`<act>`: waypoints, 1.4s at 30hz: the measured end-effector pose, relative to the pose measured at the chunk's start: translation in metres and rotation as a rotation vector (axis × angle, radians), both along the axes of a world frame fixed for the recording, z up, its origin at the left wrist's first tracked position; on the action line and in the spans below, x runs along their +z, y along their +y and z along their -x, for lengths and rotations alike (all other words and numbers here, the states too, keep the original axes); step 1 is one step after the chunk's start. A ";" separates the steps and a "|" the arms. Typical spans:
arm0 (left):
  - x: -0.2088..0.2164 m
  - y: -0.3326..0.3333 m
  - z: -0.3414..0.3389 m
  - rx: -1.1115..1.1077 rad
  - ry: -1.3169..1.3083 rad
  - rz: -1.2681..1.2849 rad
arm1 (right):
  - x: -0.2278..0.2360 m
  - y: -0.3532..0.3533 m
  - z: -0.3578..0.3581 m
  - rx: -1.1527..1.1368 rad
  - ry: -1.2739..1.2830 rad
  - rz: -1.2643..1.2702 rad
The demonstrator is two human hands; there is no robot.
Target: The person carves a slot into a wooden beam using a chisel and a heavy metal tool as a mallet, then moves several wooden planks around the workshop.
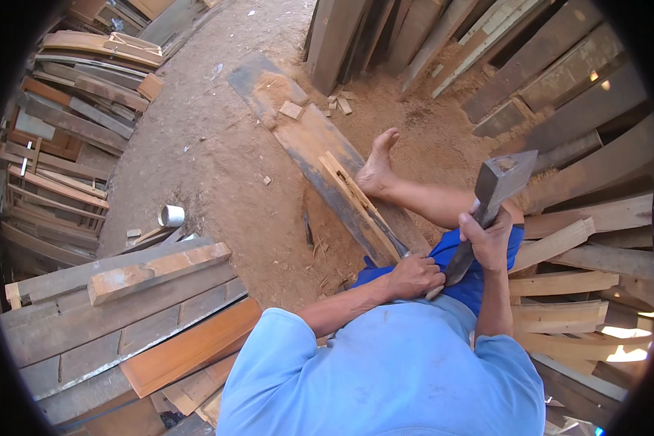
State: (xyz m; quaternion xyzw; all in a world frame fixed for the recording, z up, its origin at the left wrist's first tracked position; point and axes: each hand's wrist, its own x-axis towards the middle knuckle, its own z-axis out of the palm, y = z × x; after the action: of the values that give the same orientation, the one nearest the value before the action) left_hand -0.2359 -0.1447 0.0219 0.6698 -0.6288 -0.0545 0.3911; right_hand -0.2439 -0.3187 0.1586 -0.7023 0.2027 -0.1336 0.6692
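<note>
A small white cup (171,215) stands on the dirt floor (218,152); its contents cannot be made out. The right hand (487,240) is closed in a grip around the handle of a raised axe (495,190). The left hand (413,276) is closed on a chisel (389,238) set against a narrow wood strip (357,203) lying on a dark plank (320,149), just below the axe head.

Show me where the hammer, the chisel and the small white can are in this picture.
hammer (503,178): head view, on the grey metal head.
chisel (394,243): head view, on the metal shank above the left hand.
small white can (171,215): head view, on its side wall.
</note>
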 end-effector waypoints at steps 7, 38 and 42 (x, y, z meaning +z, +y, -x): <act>0.070 0.025 -0.060 -0.005 0.192 0.035 | 0.006 0.005 -0.002 0.020 -0.023 -0.029; 0.093 0.063 -0.207 0.780 0.250 0.428 | 0.091 0.041 -0.081 0.017 -0.566 0.229; 0.096 0.054 -0.196 0.742 0.134 0.396 | 0.050 0.027 -0.127 0.342 -0.668 0.968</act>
State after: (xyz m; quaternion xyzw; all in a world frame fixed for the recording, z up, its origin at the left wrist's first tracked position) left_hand -0.0396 -0.0909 0.1183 0.7577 -0.3166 0.1685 0.5452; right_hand -0.1168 -0.2914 0.2091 -0.8693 -0.2172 -0.3143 0.3136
